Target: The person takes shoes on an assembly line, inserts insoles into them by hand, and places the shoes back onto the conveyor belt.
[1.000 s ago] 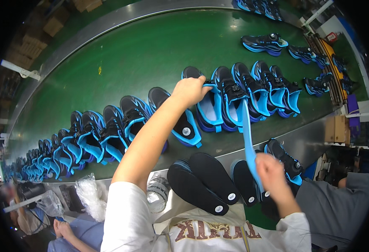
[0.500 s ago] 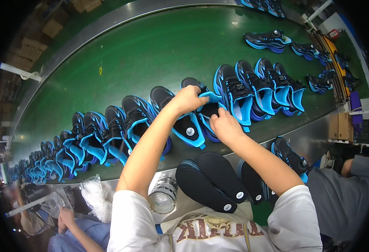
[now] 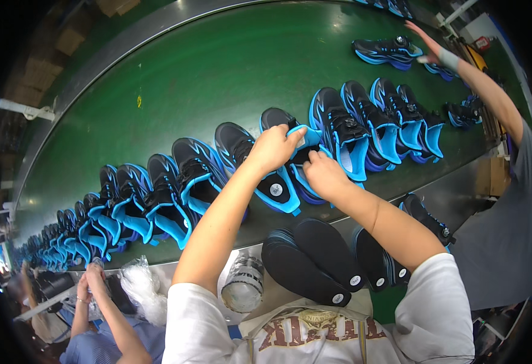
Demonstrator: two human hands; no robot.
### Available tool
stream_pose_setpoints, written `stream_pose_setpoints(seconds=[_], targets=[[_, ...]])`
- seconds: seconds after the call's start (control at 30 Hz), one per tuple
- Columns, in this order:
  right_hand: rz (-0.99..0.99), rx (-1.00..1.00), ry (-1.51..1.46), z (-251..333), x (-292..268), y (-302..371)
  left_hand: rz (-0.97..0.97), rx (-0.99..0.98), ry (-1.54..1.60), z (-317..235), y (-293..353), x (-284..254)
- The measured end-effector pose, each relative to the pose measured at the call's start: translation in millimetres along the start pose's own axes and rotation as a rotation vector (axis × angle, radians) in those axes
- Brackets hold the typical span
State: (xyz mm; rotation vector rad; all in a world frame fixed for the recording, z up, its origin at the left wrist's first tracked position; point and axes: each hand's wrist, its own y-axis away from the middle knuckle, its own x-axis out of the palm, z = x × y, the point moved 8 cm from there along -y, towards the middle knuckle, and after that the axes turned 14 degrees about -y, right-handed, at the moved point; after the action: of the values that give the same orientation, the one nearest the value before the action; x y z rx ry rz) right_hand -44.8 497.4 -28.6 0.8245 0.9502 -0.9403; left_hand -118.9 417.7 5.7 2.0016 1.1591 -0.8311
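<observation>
My left hand (image 3: 275, 148) pinches the bright blue tongue of a black and blue sneaker (image 3: 277, 117), pulling it up and open. My right hand (image 3: 327, 175) is curled at the same sneaker's opening, its fingertips down inside; what they grip is hidden. Just left of it, another sneaker (image 3: 230, 138) has a black insole with a round white label (image 3: 276, 190) at its heel. Below my forearms, a pair of black insoles (image 3: 302, 262) lies at the belt's near edge, with more insoles (image 3: 372, 261) beside them under my right arm.
A long row of sneakers (image 3: 133, 182) runs left along the green belt (image 3: 217, 67); several more (image 3: 372, 124) stand right. A clear cylindrical container (image 3: 243, 284) and plastic bags (image 3: 141, 288) sit near me. Another person's arm (image 3: 490, 85) reaches over the far right; a second person's hands (image 3: 90, 282) are lower left.
My right fingers have gone deeper into the sneaker's opening. The left hand still holds the tongue. At the right, another person's arm has come in over the belt toward a sneaker.
</observation>
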Motion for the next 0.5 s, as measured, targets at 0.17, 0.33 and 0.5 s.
stream_pose_setpoints(seconds=[0.17, 0.33, 0.5], targets=[[0.173, 0.049, 0.044, -4, 11, -7, 0.019, -0.030, -0.010, 2, 0, 3], [0.569, 0.175, 0.249, -10, 21, -7, 0.051, -0.017, -0.030, -1, 0, 4], [0.779, -0.044, 0.490, -4, 40, -6, 0.054, -0.019, -0.028, 1, 1, 5]])
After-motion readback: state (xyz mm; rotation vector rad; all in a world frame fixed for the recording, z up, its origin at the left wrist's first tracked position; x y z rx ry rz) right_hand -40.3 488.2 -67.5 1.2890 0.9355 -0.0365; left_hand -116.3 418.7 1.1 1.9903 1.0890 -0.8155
